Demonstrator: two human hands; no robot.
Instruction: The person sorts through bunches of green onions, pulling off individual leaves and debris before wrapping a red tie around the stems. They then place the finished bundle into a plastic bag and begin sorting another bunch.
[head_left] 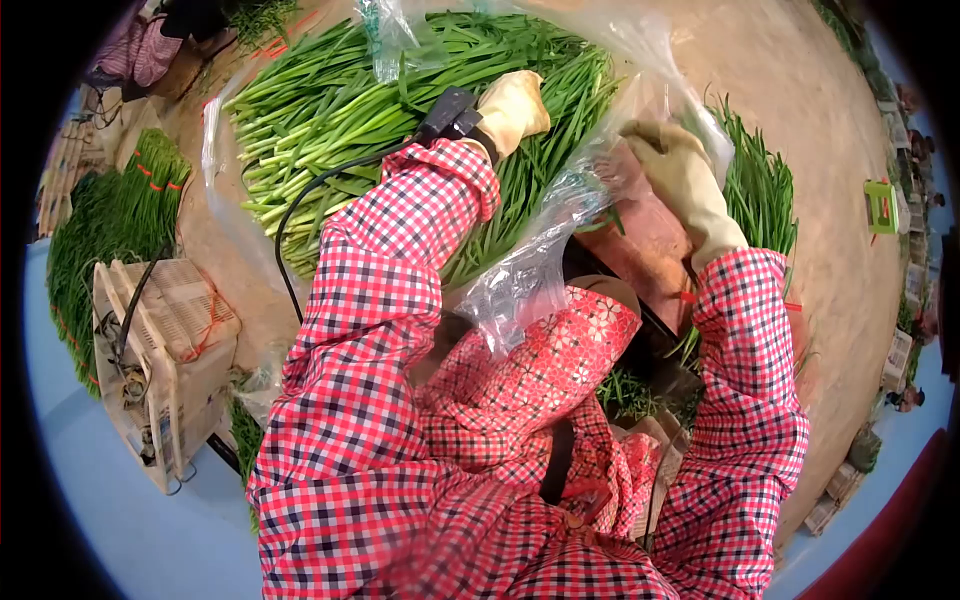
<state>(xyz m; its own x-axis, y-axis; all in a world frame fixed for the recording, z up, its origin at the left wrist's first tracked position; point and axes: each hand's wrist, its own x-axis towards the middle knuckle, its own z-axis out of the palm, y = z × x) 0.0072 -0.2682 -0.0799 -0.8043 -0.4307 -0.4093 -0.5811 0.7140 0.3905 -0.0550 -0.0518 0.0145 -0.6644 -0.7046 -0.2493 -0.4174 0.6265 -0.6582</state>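
Observation:
A large heap of long green garlic chives [330,140], pale at the stem ends, lies on a clear plastic sheet [535,255]. My left hand [512,108], in a cream glove with a dark device strapped at the wrist, rests closed on top of the heap. Its fingertips are turned down and hidden, so what they grip cannot be made out. On the other side, my right hand [675,165], also gloved, has its fingers curled on the sheet's near right edge. Just beneath it is a worn reddish-brown block-like surface [645,245].
Tied green bundles [158,165] stand at left beside a pale plastic crate [165,340]. More chives [755,185] lie right of my right hand. A black cable [290,215] runs from my left wrist. Another person [140,45] is at upper left. A green basket [881,207] sits far right.

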